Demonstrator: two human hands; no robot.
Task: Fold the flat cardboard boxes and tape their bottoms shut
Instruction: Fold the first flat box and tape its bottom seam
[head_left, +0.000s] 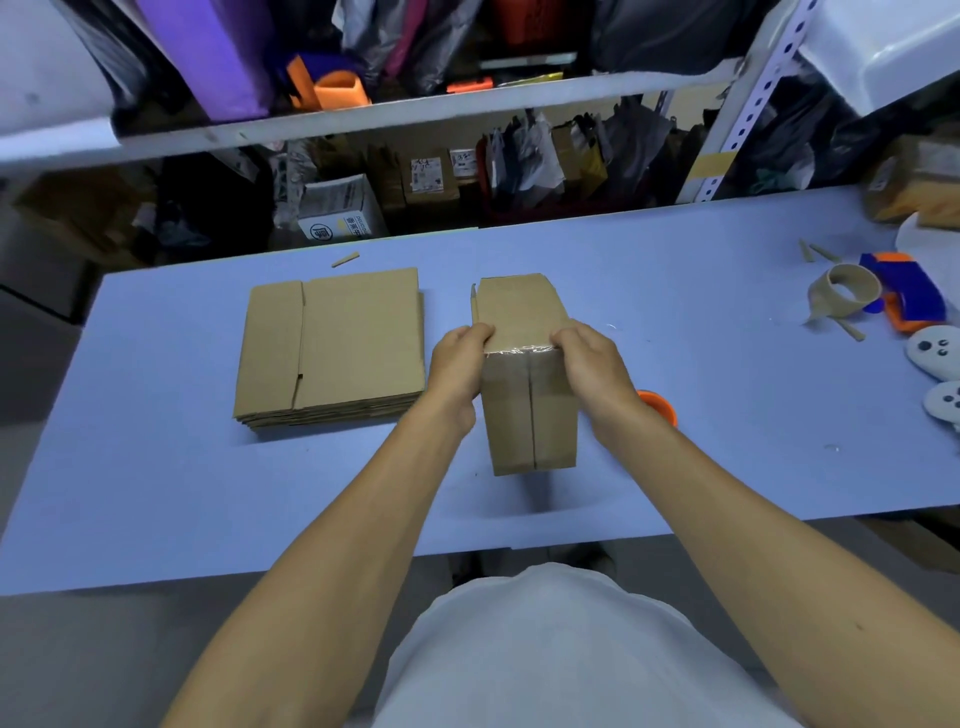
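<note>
Head view: at table (675, 415) centre, both hands grip a folded cardboard box (524, 384), left hand (460, 364) and right hand (589, 364) pinching its taped far edge. Stack of flat boxes (332, 348) lies at nine o'clock, tape dispenser (904, 291) at two o'clock.

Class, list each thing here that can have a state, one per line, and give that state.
Box: folded up, held off the table, clear tape on its far edge.
Left hand: gripping the box.
Right hand: gripping the box.
Stack of boxes: flat, unfolded, on the table.
Tape roll: nearly used up, lying at the right.
</note>
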